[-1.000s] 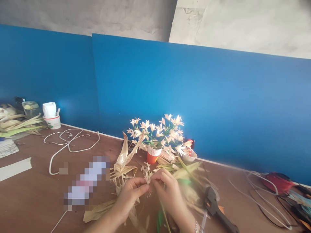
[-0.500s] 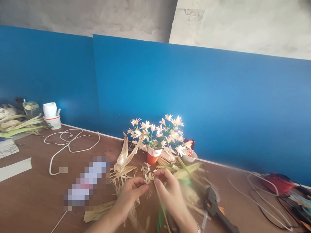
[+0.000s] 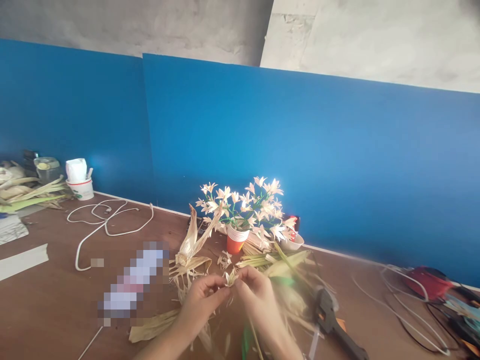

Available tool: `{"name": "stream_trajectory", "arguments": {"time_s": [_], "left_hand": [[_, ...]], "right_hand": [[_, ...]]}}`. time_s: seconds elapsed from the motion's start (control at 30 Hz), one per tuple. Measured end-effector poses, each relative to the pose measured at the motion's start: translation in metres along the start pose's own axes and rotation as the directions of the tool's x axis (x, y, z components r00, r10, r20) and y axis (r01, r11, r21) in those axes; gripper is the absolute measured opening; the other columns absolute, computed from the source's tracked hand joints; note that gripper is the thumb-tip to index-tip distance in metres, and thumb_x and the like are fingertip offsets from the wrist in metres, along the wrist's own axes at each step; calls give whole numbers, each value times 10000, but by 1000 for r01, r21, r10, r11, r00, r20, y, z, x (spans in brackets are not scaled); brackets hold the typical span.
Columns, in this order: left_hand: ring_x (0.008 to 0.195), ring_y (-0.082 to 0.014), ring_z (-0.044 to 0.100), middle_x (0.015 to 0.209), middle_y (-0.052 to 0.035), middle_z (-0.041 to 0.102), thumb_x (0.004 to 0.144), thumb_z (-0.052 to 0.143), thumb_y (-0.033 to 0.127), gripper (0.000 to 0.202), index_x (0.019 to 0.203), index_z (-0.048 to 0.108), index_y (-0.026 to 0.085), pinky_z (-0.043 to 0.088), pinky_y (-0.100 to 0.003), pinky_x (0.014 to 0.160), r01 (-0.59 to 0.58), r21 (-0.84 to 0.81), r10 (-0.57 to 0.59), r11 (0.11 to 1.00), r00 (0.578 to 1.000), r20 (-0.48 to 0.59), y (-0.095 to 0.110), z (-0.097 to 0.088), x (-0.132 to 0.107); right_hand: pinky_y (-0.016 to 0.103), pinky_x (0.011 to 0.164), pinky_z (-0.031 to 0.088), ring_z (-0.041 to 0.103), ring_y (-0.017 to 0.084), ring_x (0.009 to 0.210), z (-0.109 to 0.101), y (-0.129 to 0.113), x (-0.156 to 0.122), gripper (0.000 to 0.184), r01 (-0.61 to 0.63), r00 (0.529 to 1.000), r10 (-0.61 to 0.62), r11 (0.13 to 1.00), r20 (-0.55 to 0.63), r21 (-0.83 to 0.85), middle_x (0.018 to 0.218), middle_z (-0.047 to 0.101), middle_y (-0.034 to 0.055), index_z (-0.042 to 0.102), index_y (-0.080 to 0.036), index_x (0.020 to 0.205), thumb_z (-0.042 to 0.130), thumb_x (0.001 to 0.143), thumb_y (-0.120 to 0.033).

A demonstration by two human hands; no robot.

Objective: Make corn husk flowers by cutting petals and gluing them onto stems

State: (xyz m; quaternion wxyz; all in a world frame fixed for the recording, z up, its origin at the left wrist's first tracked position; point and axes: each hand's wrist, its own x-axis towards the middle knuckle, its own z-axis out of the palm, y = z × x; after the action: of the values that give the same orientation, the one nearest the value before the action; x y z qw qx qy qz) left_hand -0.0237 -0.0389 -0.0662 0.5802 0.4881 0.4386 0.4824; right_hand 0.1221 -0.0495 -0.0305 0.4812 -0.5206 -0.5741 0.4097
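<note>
A: Right hand (image 3: 258, 297) has closed in on left hand (image 3: 202, 300). Holding what?
B: Both pinch a small husk flower (image 3: 230, 278) from either side, steadying it just above the table (image 3: 56, 300); blur possibly hides a stem.

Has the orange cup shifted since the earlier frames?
No. The orange cup stands where it did, left of the white bowl by the blue panel.

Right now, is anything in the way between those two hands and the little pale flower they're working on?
Nothing visible. The left hand and the right hand both pinch the little pale flower at their fingertips, above the loose husks on the table.
</note>
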Motion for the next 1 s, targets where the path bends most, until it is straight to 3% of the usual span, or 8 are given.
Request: {"name": "stream_trajectory", "arguments": {"time_s": [0.17, 0.53, 0.7, 0.83, 1.0], "left_hand": [[705, -200, 616, 679, -24, 686, 663, 742, 383, 238, 754, 729, 163, 474, -285, 692, 38, -104, -31, 994, 998, 63, -3, -1, 0], [699, -176, 613, 666, 3, 691, 585, 802, 401, 266, 696, 716, 176, 468, -258, 691, 75, -155, -74, 985, 997, 12, -3, 0, 2], [701, -187, 625, 673, -9, 705, 585, 797, 416, 294, 717, 718, 166, 475, -273, 694, 96, -139, -94, 986, 995, 25, -1, 1, 1], [701, -191, 626, 677, -20, 709, 616, 767, 423, 288, 722, 716, 161, 475, -275, 686, 84, -94, -79, 992, 996, 51, -2, 1, 3], [675, -186, 606, 672, -19, 677, 694, 679, 419, 260, 734, 714, 164, 458, -260, 633, -4, 106, -1, 994, 999, 41, -3, 0, 5]], "right_hand": [[237, 562, 382, 491, 132, 579, 1, 1, 1, 117, -1, 1000, 1, 1000, 6, 29, 601, 564, -20, 568, -174, 659, 557, 755, -241], [248, 577, 405, 523, 141, 596, -2, 1, 4, 172, -27, 1000, 26, 995, 13, 92, 630, 609, 3, 625, -154, 731, 613, 761, -323], [244, 580, 401, 530, 139, 597, -2, -1, 5, 192, -105, 994, 101, 985, 37, 138, 639, 618, 2, 637, -149, 734, 655, 722, -340], [239, 548, 373, 482, 125, 549, -2, -6, 4, 255, -135, 991, 132, 980, 35, 144, 560, 573, -15, 596, -161, 611, 686, 680, -389], [242, 544, 357, 467, 126, 549, -5, -5, 6, 279, -133, 991, 131, 985, 20, 110, 544, 549, -21, 598, -166, 597, 678, 686, -418]]}}
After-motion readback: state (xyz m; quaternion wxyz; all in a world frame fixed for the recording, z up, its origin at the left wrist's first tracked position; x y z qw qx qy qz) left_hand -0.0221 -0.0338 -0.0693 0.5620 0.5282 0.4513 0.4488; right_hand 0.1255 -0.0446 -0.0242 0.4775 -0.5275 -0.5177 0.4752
